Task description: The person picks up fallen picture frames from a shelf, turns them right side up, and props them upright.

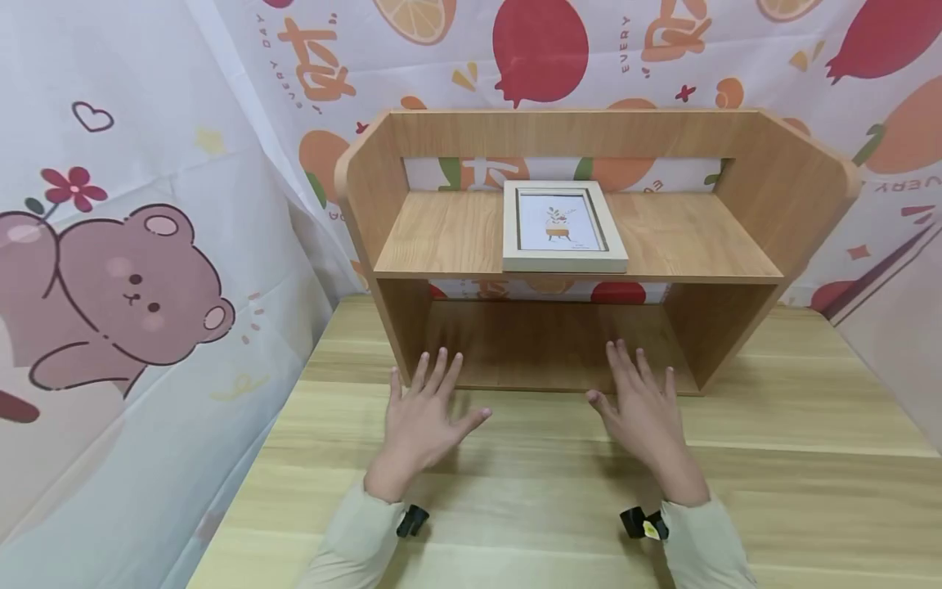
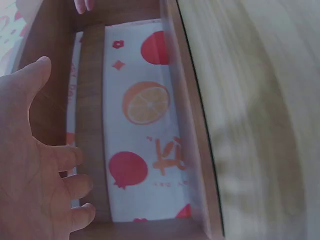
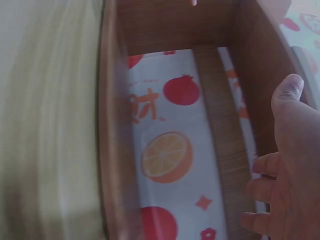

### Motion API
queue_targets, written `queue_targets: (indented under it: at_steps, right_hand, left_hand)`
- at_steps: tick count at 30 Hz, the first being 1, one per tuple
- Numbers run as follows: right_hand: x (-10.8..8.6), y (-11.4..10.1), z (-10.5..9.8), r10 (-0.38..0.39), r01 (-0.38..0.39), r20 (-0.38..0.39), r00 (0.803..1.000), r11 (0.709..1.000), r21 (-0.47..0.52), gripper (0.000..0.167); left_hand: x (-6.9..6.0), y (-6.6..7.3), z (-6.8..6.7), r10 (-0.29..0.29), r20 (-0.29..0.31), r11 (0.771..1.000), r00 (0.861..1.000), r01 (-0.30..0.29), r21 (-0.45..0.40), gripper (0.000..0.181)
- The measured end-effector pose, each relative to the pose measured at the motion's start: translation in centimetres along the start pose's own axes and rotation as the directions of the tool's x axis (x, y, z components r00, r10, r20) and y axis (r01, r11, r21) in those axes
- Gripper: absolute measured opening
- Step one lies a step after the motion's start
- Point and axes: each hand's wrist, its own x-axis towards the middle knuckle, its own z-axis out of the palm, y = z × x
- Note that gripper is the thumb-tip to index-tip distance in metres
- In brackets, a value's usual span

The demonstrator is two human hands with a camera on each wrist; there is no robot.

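The wooden shelf [image 1: 574,133] stands on the desk [image 1: 530,491], in front of the person, w/ two levels. On its upper board [image 1: 449,237] lies a pic. frame [image 1: 562,222], flat, approx. in the middle & close to the front edge. Thru the back opening of the lower compartment [image 1: 545,339] is seen the fruit-print cloth [image 1: 412,78].

Both hands are free and hold nothing — fingers spread and almost straight, thumbs pointing inward. L hand [image 1: 425,417] is by the left part of the lower front edge, R hand [image 1: 642,409] by the right part; if they touch the wood, I cannot tell.

The shelf's open front faces the person — its long axis runs left to right. The frame's drawing is upright as seen from the person's side.
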Motion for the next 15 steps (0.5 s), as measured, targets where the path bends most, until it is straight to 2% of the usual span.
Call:
queue_targets:
  at_steps: [9,15]
  right_hand:
    - [-0.5,-0.8,-3.6,-0.040,0.039,-0.087,0.995,0.999,-0.008,0.081]
    - [-0.5,-1.5,-6.1,-0.066,0.063,-0.161,0.985,0.998,-0.027,0.081]
  left_hand:
    - [-0.3,1.4,-1.8,0.054,-0.071,0.997,0.996,-0.050,0.059,0.090]
    - [-0.3,2.0,-3.8,0.106,-0.157,0.990,0.982,-0.090,0.106,0.092]
